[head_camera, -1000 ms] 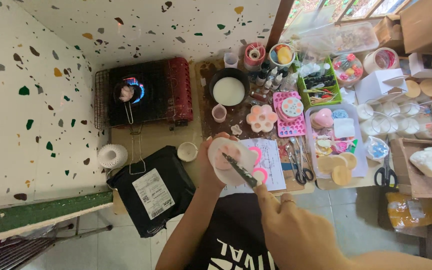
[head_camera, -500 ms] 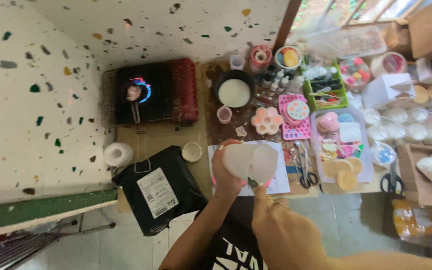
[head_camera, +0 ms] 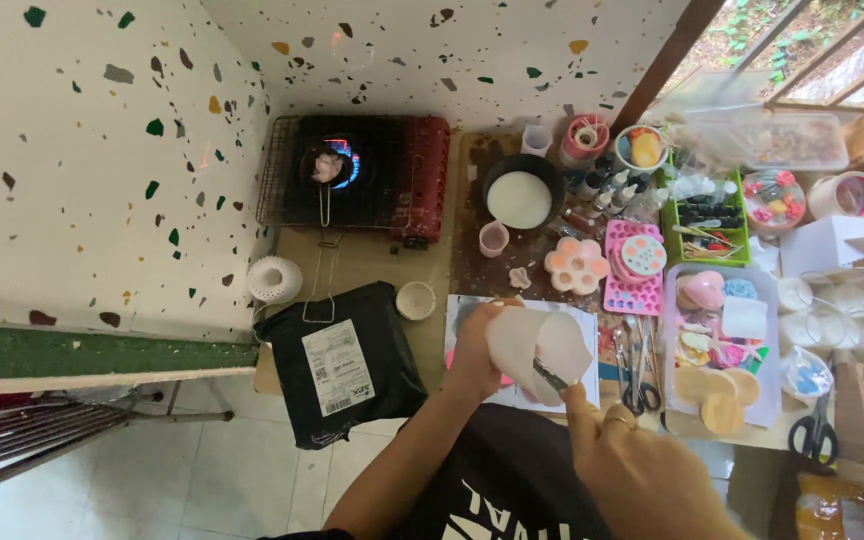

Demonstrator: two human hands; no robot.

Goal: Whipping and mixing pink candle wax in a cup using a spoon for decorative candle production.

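Observation:
My left hand (head_camera: 474, 350) holds a pale translucent cup (head_camera: 537, 347), tilted on its side, above a white sheet of paper (head_camera: 582, 330) on the table. My right hand (head_camera: 642, 470) grips a thin dark tool (head_camera: 552, 378) whose tip reaches into the cup's mouth. A portable gas stove (head_camera: 372, 175) burns at the back with a small ladle (head_camera: 327, 170) over its blue flame.
A black parcel (head_camera: 342, 360) lies left of the paper beside a small white cup (head_camera: 415, 300) and a white holder (head_camera: 274, 279). A black bowl of white wax (head_camera: 520, 192), pink moulds (head_camera: 607, 262), scissors (head_camera: 812, 432) and several jars crowd the right.
The cup has turned from facing up to lying on its side in my left hand. My right hand has brought the tool into the cup's mouth.

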